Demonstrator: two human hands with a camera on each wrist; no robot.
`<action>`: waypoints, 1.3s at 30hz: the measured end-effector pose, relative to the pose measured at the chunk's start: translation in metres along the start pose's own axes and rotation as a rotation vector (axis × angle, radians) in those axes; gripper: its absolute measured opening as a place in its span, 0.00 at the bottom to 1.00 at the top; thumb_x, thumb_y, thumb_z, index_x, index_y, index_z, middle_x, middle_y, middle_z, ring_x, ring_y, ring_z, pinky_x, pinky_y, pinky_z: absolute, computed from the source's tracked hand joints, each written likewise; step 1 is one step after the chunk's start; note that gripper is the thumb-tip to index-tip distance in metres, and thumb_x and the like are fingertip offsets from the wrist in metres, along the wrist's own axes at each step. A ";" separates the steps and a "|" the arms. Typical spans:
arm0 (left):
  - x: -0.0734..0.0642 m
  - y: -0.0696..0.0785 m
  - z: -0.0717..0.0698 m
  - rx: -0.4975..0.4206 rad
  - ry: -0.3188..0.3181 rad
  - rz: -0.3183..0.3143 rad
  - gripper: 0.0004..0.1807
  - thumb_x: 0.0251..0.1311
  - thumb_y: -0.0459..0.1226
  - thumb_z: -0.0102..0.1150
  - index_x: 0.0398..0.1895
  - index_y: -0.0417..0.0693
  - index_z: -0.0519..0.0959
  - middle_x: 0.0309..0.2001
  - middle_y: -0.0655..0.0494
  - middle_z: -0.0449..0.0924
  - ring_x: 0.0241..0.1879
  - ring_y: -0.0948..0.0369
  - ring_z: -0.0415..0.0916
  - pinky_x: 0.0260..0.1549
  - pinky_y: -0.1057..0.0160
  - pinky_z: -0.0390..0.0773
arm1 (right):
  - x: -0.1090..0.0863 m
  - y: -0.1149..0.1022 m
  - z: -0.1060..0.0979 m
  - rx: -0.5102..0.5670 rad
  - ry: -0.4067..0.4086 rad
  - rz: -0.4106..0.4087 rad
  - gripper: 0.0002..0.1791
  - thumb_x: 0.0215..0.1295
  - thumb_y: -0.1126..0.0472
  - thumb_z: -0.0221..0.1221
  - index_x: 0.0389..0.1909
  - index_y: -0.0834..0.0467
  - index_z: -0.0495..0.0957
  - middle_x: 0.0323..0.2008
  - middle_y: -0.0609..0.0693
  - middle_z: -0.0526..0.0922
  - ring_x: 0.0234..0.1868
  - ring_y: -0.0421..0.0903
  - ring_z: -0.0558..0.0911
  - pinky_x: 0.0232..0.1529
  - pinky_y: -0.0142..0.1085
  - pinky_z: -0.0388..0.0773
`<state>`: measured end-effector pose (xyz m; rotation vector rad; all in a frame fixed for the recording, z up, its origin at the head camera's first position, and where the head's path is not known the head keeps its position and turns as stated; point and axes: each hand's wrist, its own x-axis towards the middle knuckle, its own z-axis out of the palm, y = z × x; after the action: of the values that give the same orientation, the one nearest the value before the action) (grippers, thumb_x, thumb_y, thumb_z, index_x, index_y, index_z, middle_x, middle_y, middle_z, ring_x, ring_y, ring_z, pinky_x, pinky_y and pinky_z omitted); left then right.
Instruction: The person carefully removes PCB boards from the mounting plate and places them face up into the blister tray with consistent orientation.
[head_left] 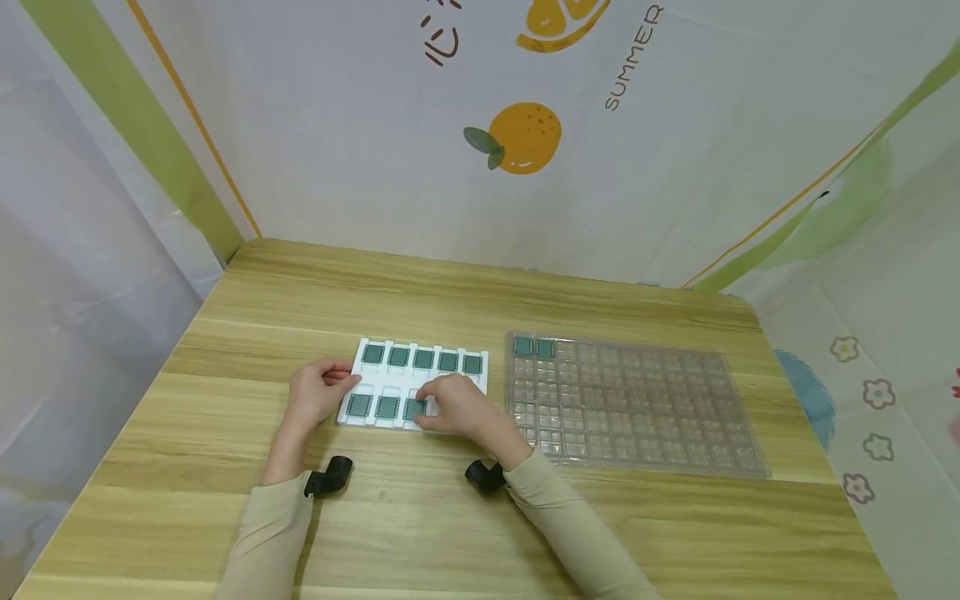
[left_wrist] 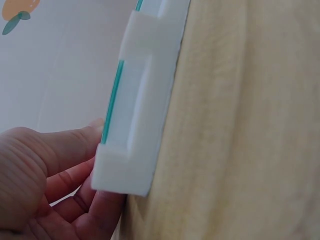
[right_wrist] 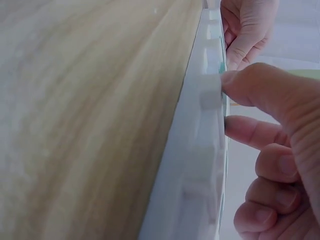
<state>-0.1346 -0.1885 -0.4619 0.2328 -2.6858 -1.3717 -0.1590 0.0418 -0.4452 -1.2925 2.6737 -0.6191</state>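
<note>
A white foam tray [head_left: 386, 382] lies on the table, with green gridded square chips [head_left: 398, 357] in its slots. My left hand [head_left: 317, 392] holds the tray's left end, thumb by the upper face and fingers at the side; the left wrist view shows this end [left_wrist: 120, 170] close up. Over the near row, my right hand [head_left: 465, 408] has its thumb and index finger at either side of one green chip [head_left: 415, 409], pinching it in its slot. In the right wrist view the fingertips [right_wrist: 231, 82] meet the tray top; the other fingers curl loosely. The right hand hides the near row's right part.
A clear plastic compartment tray [head_left: 637, 404] lies to the right, with two green chips [head_left: 545, 348] in its far left corner. Black wrist mounts [head_left: 330, 477] sit at both sleeves. A printed curtain [head_left: 360, 150] hangs behind the wooden table [head_left: 405, 517].
</note>
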 end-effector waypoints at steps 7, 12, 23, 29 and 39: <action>-0.001 0.000 0.000 0.002 -0.006 -0.004 0.12 0.55 0.30 0.63 0.39 0.27 0.80 0.33 0.37 0.81 0.31 0.51 0.77 0.28 0.72 0.72 | -0.001 -0.001 0.002 0.011 0.025 0.004 0.14 0.52 0.59 0.67 0.38 0.63 0.83 0.31 0.52 0.85 0.15 0.32 0.59 0.25 0.23 0.67; -0.001 0.000 0.000 0.002 -0.010 0.002 0.12 0.55 0.30 0.63 0.38 0.27 0.79 0.33 0.36 0.80 0.32 0.50 0.77 0.28 0.72 0.72 | -0.001 -0.001 0.003 0.021 0.044 0.010 0.14 0.52 0.60 0.67 0.37 0.64 0.83 0.25 0.50 0.84 0.13 0.31 0.56 0.20 0.22 0.61; -0.001 0.000 -0.001 -0.001 -0.017 0.005 0.12 0.55 0.30 0.62 0.39 0.26 0.79 0.33 0.36 0.80 0.33 0.49 0.77 0.28 0.72 0.72 | -0.010 0.010 -0.011 0.057 0.106 0.043 0.12 0.51 0.63 0.66 0.36 0.64 0.83 0.19 0.51 0.80 0.16 0.34 0.58 0.20 0.24 0.58; -0.001 0.000 -0.001 0.005 -0.017 -0.001 0.12 0.56 0.30 0.62 0.39 0.27 0.79 0.34 0.36 0.80 0.33 0.49 0.77 0.29 0.70 0.72 | -0.016 0.020 -0.017 0.064 0.121 0.068 0.11 0.51 0.63 0.66 0.36 0.64 0.83 0.16 0.49 0.74 0.17 0.35 0.57 0.19 0.24 0.55; -0.001 0.001 -0.001 -0.003 -0.018 0.003 0.12 0.55 0.30 0.62 0.39 0.26 0.79 0.33 0.36 0.80 0.33 0.48 0.77 0.29 0.70 0.73 | -0.028 0.031 -0.028 0.103 0.102 0.175 0.12 0.52 0.63 0.67 0.37 0.64 0.82 0.21 0.49 0.76 0.21 0.38 0.64 0.23 0.27 0.63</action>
<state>-0.1332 -0.1887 -0.4602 0.2169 -2.6973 -1.3831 -0.1716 0.0895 -0.4348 -1.0146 2.7542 -0.8069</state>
